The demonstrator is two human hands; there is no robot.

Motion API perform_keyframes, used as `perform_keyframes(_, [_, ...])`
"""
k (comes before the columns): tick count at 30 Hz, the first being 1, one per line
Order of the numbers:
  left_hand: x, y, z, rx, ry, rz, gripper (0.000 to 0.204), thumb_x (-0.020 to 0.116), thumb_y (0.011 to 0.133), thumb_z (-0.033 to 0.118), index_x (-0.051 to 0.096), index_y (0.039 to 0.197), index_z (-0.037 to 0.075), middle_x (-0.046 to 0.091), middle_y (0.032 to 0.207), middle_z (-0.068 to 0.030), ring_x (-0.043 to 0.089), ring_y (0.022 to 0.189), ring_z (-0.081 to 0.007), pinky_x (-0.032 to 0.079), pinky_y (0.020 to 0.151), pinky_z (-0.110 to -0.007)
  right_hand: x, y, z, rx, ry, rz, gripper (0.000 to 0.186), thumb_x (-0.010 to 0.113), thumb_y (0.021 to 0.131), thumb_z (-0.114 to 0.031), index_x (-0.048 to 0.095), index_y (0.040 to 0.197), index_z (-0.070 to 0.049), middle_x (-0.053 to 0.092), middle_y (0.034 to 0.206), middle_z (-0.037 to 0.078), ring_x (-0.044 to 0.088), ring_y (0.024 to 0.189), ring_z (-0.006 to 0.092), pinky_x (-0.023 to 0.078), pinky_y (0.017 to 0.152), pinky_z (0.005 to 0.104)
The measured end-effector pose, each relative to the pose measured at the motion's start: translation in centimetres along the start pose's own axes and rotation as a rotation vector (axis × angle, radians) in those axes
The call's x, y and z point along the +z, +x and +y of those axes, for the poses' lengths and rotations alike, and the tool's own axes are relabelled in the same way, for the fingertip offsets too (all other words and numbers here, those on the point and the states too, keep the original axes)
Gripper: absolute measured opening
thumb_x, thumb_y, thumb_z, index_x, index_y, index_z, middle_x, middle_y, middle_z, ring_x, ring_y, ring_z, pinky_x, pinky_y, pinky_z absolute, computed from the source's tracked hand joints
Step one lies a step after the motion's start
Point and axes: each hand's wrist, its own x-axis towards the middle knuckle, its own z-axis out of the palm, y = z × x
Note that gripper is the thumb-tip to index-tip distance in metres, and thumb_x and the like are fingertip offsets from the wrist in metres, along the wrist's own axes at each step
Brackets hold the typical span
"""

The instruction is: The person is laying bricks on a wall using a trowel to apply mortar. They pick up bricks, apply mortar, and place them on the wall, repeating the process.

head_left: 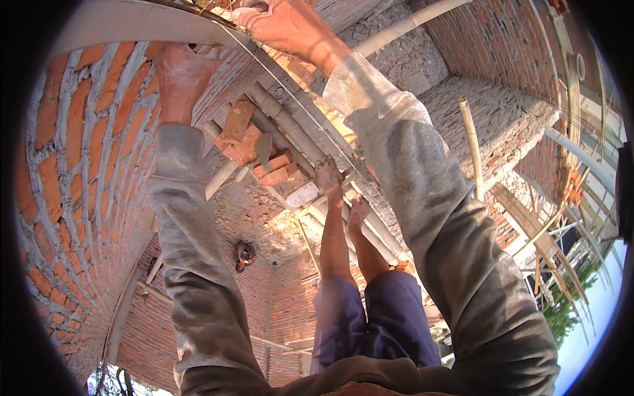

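My left hand [185,76], dusted with grey, reaches up to the lower edge of a smooth grey band [132,25] above the brick wall [63,145]; its fingers are mostly hidden there. To its right, at the top of the view, my right hand [287,28] is closed with curled fingers. What it pinches is too cut off to name. A thin pale string [290,96] runs from near the right hand down towards my bare feet. Mortar lines the joints of the wall's orange bricks.
My bare feet [328,177] stand on scaffold poles [284,122] high above the ground. Loose bricks [274,173] lie stacked beside them, with a grey flat piece [263,149]. Far below is another person [245,256]. An upright pole [473,148] and brick walls stand to the right.
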Motion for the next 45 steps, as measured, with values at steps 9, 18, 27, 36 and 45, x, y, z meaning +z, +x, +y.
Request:
perform_keyframes(9, [1.6,0.1,-3.2,-0.033,-0.203,-0.088,0.037,0.086,0.084,0.015,0.072,0.115,0.001,0.071,0.105,-0.011,0.065,0.112,-0.0292,0.055,0.096,-0.039,-1.6,-5.4,-1.6,0.288,0.224,0.062,0.028,0.07,0.091,-0.021,0.076,0.109,0.0,0.076,0.092,0.02,0.076,0.089,0.0349,0.059,0.086,0.0407])
perform_keyframes(18, [1.0,-0.1,-2.1,0.027,-0.084,-0.049,0.036,0.088,0.08,0.015,0.074,0.111,0.002,0.073,0.113,-0.0205,0.07,0.104,-0.0393,0.055,0.093,-0.046,1.5,6.5,-3.0,0.378,0.781,0.161,0.023,0.062,0.092,-0.025,0.071,0.097,-0.005,0.071,0.09,0.019,0.069,0.089,0.0392,0.054,0.079,0.0477])
perform_keyframes(27, [1.2,-0.5,-0.9,0.052,-0.09,0.054,0.04,0.09,0.077,0.021,0.075,0.111,0.009,0.07,0.122,-0.0098,0.064,0.117,-0.0339,0.055,0.099,-0.045,4.0,4.7,-0.5,0.021,-0.057,0.034,0.03,0.066,0.088,-0.018,0.069,0.113,-0.003,0.069,0.117,0.027,0.065,0.11,0.045,0.052,0.096,0.0484])
perform_keyframes(36, [-0.2,-0.7,-1.3,0.227,0.125,0.167,0.03,0.082,0.081,0.008,0.078,0.11,0.013,0.068,0.127,-0.0109,0.061,0.12,-0.0335,0.052,0.097,-0.046,2.0,3.7,-2.3,0.09,0.731,0.067,0.019,0.061,0.099,-0.012,0.07,0.115,-0.009,0.07,0.097,0.008,0.066,0.078,0.0208,0.053,0.065,0.0336])
perform_keyframes(45, [0.4,-2.5,-1.6,-0.046,-0.067,0.017,0.025,0.07,0.093,0.015,0.075,0.116,0.007,0.074,0.091,-0.0161,0.073,0.085,-0.0312,0.056,0.079,-0.042,0.0,3.2,-5.0,0.426,0.934,0.218,0.012,0.067,0.1,-0.021,0.069,0.102,-0.009,0.067,0.085,0.001,0.064,0.069,0.0152,0.049,0.059,0.0346])
